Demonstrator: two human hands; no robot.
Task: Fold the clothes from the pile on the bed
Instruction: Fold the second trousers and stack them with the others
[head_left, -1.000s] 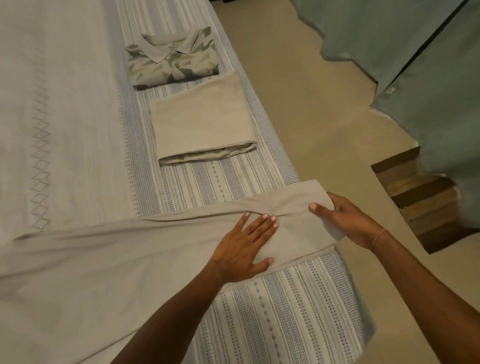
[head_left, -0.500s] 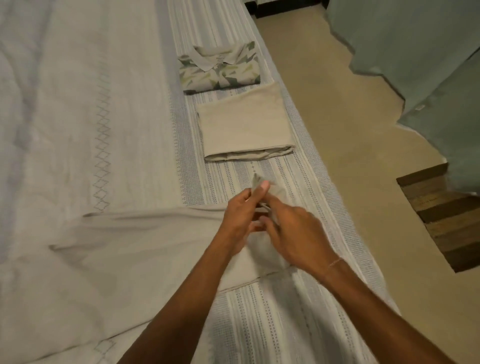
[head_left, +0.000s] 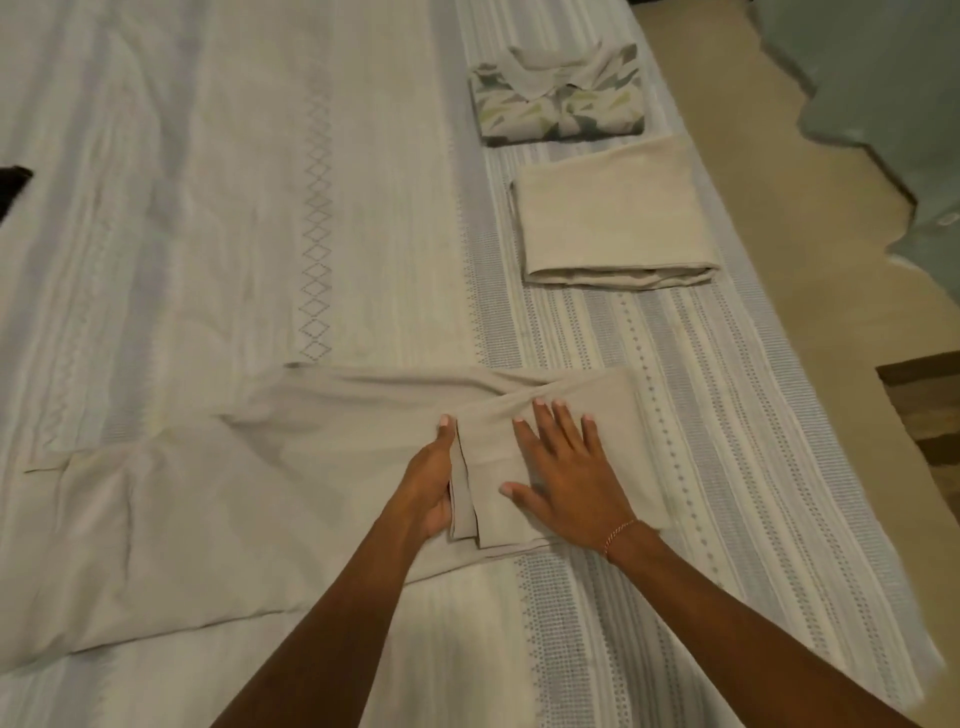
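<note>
Head view. The beige garment (head_left: 249, 499) lies spread across the bed (head_left: 218, 218), its long part running off to my left and its right end folded back over itself near the striped border of the bedspread. My right hand (head_left: 563, 475) lies flat on that folded end, palm down, fingers (head_left: 543, 423) straight and spread wide, thumb out to the left; it grips nothing, only presses the cloth. A thin bracelet (head_left: 618, 535) sits on that wrist. My left hand (head_left: 428, 486) rests just beside the folded edge, touching it, with the thumb extended upward along the fold; the other fingers go under the flap, and I cannot tell whether they grip it.

Farther up the bed, along the striped border: a folded beige piece (head_left: 613, 213), and beyond it, nearly touching, a folded leaf-print shirt (head_left: 558, 101) with collar up. Floor (head_left: 769, 249) to the right of the bed; grey-green fabric (head_left: 883, 93) at upper right.
</note>
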